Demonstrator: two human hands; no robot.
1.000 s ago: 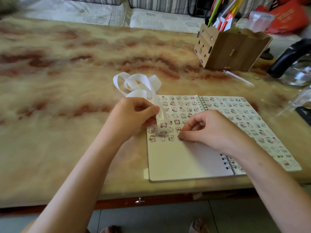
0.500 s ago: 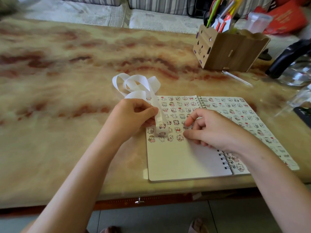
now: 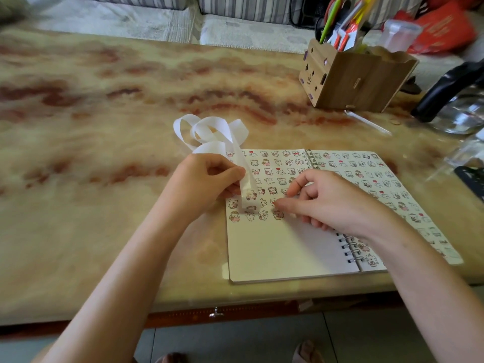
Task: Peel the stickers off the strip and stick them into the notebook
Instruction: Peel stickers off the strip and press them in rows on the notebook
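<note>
Glossy marbled table (image 3: 104, 106); wooden pen box (image 3: 351, 82); matt paper notebook (image 3: 282, 252).

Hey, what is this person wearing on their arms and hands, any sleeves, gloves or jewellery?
Nothing shows: the left hand and right hand are ungloved, with no ring, watch or bracelet in view, and both forearms are bare to the frame edge.

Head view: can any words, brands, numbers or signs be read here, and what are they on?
No text here can be read.
Red bag: faint print, too blurred to read.
Stickers in the notebook: cartoon figures and hearts, no words.
Strip: white backing, no print seen.
Wooden pen holder: cut-out shapes, no lettering.
</note>
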